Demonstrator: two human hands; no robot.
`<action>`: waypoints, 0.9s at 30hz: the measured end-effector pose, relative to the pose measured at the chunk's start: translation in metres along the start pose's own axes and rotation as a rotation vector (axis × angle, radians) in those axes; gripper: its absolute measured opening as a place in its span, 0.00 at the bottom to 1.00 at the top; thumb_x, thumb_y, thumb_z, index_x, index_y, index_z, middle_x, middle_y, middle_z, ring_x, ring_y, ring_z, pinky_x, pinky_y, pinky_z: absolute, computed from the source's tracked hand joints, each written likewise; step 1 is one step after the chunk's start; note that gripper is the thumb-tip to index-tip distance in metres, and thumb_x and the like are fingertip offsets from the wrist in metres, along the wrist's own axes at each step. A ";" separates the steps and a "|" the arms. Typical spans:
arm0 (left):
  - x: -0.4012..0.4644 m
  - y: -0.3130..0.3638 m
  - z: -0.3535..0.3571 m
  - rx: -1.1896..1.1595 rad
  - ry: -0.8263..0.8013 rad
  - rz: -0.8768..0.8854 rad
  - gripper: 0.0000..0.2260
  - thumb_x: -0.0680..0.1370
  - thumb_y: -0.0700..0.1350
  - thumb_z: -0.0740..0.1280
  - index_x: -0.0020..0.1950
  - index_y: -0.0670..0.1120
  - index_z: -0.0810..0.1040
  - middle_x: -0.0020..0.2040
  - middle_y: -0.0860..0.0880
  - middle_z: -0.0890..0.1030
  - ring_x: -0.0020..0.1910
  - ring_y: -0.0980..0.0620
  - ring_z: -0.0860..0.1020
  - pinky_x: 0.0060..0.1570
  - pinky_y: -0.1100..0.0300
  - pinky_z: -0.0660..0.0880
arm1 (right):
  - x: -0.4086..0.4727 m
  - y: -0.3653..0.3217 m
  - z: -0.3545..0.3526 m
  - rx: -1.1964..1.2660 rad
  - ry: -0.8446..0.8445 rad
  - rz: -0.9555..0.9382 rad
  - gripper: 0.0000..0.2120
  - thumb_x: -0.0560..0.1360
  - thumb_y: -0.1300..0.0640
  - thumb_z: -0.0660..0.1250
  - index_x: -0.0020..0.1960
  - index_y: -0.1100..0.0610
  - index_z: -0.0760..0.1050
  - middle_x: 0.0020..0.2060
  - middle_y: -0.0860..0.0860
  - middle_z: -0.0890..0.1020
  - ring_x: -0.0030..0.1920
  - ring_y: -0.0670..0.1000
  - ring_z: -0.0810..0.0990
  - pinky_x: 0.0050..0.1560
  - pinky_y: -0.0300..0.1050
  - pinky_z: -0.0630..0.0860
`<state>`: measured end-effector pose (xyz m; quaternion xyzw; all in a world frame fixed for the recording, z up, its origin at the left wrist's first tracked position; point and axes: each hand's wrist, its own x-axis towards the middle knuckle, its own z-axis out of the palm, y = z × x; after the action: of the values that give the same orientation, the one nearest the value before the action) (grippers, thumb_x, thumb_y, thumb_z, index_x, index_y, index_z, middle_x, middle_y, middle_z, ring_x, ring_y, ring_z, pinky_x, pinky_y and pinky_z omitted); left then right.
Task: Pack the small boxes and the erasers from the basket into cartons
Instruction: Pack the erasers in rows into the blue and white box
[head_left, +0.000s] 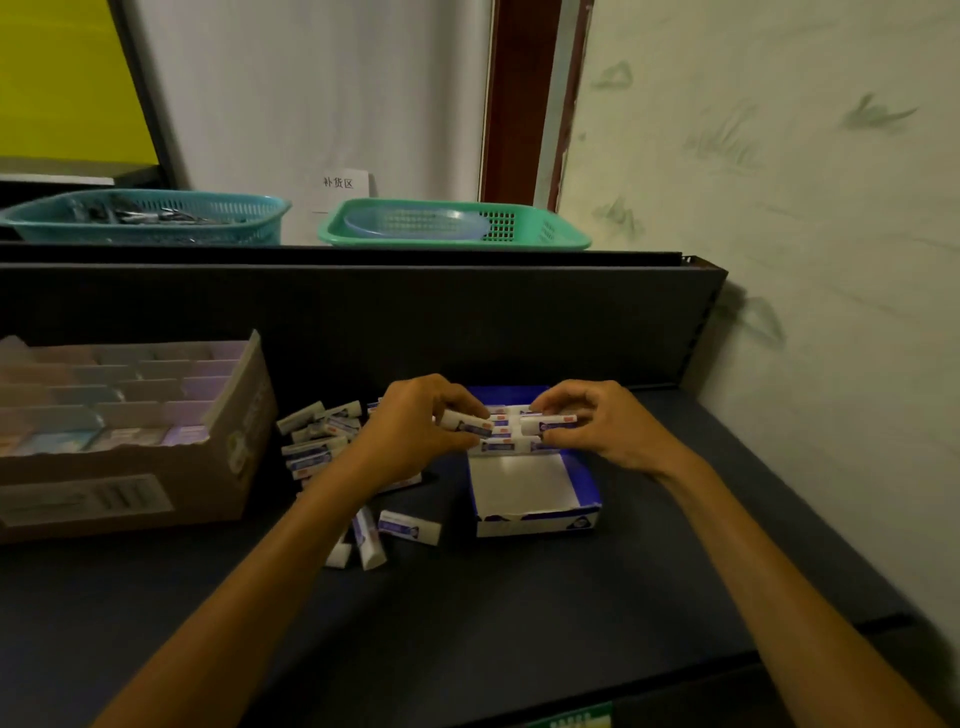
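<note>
A small blue and white carton lies open on the dark shelf, with several erasers packed in its far half and its near half bare. My left hand pinches one white eraser over the carton's far left part. My right hand pinches another eraser over the far right part. A loose pile of erasers lies left of the carton, partly hidden by my left forearm. Three more erasers lie near the carton's front left corner.
A big brown cardboard carton with rows of small boxes stands at the left. On the upper ledge sit a teal basket and a green basket. A dark back panel rises behind the carton; a wall closes the right side.
</note>
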<state>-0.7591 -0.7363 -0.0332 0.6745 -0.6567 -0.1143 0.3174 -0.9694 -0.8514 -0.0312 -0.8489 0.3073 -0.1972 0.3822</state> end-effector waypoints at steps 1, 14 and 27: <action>0.002 0.001 0.003 -0.002 0.001 0.005 0.12 0.71 0.43 0.72 0.51 0.55 0.78 0.53 0.57 0.74 0.48 0.60 0.75 0.43 0.70 0.71 | 0.000 0.003 -0.002 -0.025 0.006 -0.008 0.13 0.71 0.60 0.72 0.54 0.50 0.77 0.53 0.44 0.79 0.53 0.44 0.80 0.51 0.40 0.79; 0.028 0.007 0.036 0.066 -0.068 -0.013 0.11 0.73 0.45 0.71 0.54 0.52 0.75 0.52 0.54 0.79 0.47 0.62 0.75 0.49 0.66 0.73 | 0.012 0.019 -0.007 -0.155 0.040 -0.068 0.12 0.71 0.58 0.73 0.52 0.49 0.76 0.49 0.44 0.81 0.51 0.41 0.80 0.50 0.38 0.78; 0.038 0.003 0.049 0.311 -0.253 0.017 0.13 0.74 0.47 0.70 0.58 0.51 0.78 0.55 0.54 0.77 0.46 0.62 0.71 0.49 0.67 0.70 | 0.025 0.021 0.001 -0.486 -0.148 -0.051 0.13 0.72 0.56 0.72 0.56 0.49 0.78 0.55 0.46 0.78 0.52 0.43 0.74 0.54 0.39 0.73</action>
<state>-0.7850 -0.7863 -0.0589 0.6900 -0.7068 -0.0927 0.1255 -0.9580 -0.8784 -0.0458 -0.9354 0.2954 -0.0646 0.1830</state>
